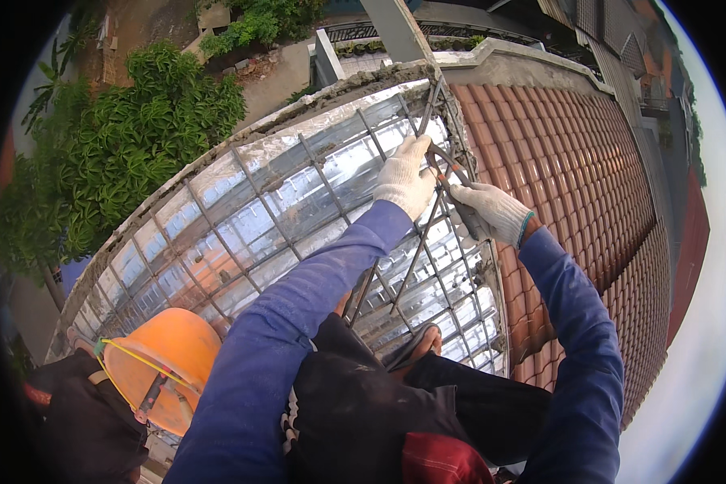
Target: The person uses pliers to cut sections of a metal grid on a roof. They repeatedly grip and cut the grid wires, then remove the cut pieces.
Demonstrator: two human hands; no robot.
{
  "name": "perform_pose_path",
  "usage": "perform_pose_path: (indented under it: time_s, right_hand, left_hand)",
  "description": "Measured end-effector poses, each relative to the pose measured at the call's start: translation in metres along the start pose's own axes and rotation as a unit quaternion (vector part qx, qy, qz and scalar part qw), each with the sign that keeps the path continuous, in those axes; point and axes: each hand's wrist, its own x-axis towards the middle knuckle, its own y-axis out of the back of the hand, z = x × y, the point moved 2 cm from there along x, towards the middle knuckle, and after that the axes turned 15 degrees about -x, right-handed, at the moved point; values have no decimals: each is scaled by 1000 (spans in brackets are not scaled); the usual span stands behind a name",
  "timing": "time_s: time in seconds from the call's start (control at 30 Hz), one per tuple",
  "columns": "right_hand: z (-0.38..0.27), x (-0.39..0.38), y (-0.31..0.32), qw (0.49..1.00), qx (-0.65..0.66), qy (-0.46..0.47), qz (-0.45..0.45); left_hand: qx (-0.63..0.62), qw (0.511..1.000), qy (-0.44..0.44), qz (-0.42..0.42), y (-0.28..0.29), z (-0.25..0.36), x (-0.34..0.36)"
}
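Note:
My left hand (pixel 403 177), in a white knit glove, is closed at a crossing of steel bars near the top of the rebar grid (pixel 323 173). What its fingers grip is hidden. My right hand (pixel 492 211), gloved too, is wrapped round the handle of dark pincers (pixel 446 168) with worn orange-red patches. The jaws lie close beside my left fingers, over the bars. Shiny corrugated metal sheeting (pixel 286 194) lies beneath the grid. One foot (pixel 418 347) in a dark sandal rests on the grid below my hands.
A rough concrete edge (pixel 242 129) curves along the far and left sides. Brown roof tiles (pixel 557 161) slope away at right. An orange hard hat (pixel 165 359) with a yellow cord is at lower left, beside dark clothing (pixel 89 419). Trees (pixel 137 137) stand far below.

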Motion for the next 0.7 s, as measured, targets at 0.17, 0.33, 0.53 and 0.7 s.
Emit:
perform_pose_path:
  time_s: [0.17,0.33,0.53,0.7]
  right_hand:
    - [18,2,-15,993,106,38,-48]
    - [29,-6,-40,965,230,82,-93]
    - [76,-19,-63,973,187,105,-80]
    - [123,-41,-71,937,-292,143,125]
  left_hand:
    - [-36,988,-108,-104,18,-3,4]
    - [-375,914,156,-13,24,-27,47]
    - [-322,938,129,0,33,-29,66]
    - [-348,927,140,15,16,-9,88]
